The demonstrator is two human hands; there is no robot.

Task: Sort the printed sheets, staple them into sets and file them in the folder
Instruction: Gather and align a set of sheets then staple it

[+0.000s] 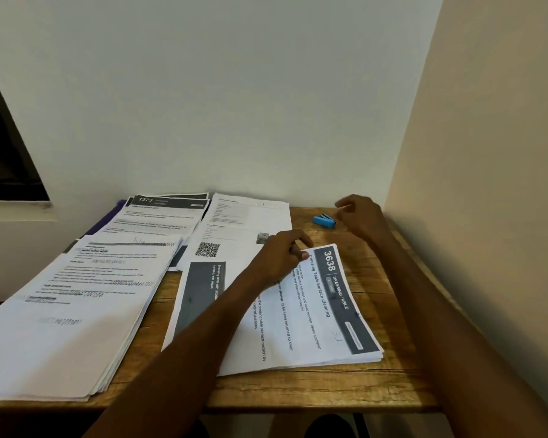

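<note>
The "3638" set (314, 311), long axis toward the wall, is pinched by left hand (282, 254); right hand (361, 216) pinches something small.

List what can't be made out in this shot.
- Folder, head view: only a dark edge shows; the paper stacks cover the rest.
- Large left stack: print smeared by blur, unreadable.
- Right hand beside the blue stapler: blurred; what it pinches is unclear.
- 3638 set: middle text hidden by the left hand and forearm.
</note>
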